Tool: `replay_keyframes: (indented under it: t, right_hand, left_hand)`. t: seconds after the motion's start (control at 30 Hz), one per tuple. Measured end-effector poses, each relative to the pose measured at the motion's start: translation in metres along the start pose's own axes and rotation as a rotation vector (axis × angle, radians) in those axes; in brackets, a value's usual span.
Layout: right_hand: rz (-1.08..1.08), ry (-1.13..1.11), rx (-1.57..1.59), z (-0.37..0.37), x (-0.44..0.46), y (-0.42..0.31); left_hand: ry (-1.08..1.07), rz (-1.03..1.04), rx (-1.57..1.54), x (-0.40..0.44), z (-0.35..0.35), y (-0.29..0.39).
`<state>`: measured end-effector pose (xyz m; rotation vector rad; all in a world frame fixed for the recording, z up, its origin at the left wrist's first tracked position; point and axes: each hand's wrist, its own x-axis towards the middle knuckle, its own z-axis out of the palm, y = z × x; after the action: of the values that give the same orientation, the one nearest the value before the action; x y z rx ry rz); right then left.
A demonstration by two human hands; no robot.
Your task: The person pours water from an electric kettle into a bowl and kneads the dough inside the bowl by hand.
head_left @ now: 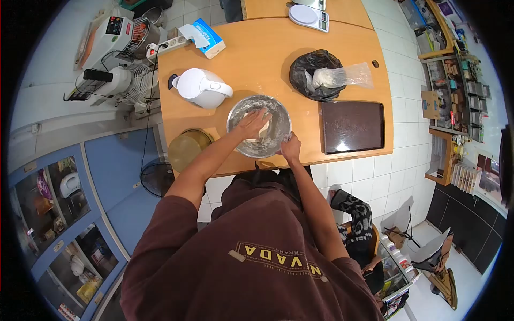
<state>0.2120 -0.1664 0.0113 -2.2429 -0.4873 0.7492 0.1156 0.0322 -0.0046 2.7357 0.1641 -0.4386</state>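
A metal mixing bowl [282,119] stands near the front edge of the table, its inner wall smeared with white flour. Inside it lies a pale lump of dough [264,131], partly covered by my left hand [254,125]. That hand rests on the dough with its fingers stretched out and held fairly flat. My right hand [290,147] grips the bowl's rim at the lower right, fingers closed round it. How much dough lies beneath my left palm is hidden.
Left of the bowl are a white electric kettle [201,88] and a round brass-coloured pan [188,150]. To the right are a dark baking tray [352,127] and a black plastic bag [302,67] with a clear bag of white powder. A tissue box [210,40] and scale [309,17] stand farther back.
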Motion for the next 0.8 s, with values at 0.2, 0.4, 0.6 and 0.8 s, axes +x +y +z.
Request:
replay_keyframes:
  t: [0.2, 0.4, 0.6, 0.8]
  right_hand:
    - [0.109, -0.073, 0.03, -0.008, 0.013, -0.005]
    - [0.111, -0.096, -0.02, -0.015, 0.019, -0.014]
    - [-0.136, -0.053, -0.211, -0.002, 0.032, 0.014]
    - [0.015, -0.102, -0.09, -0.016, 0.033, -0.001]
  left_hand:
    - [-0.171, 0.127, 0.034, -0.003, -0.031, -0.011]
    - [-0.235, 0.162, 0.163, -0.02, -0.054, -0.014]
    - [-0.232, 0.136, -0.016, -0.028, -0.044, -0.009]
    - [-0.11, 0.094, -0.057, -0.028, -0.041, 0.006]
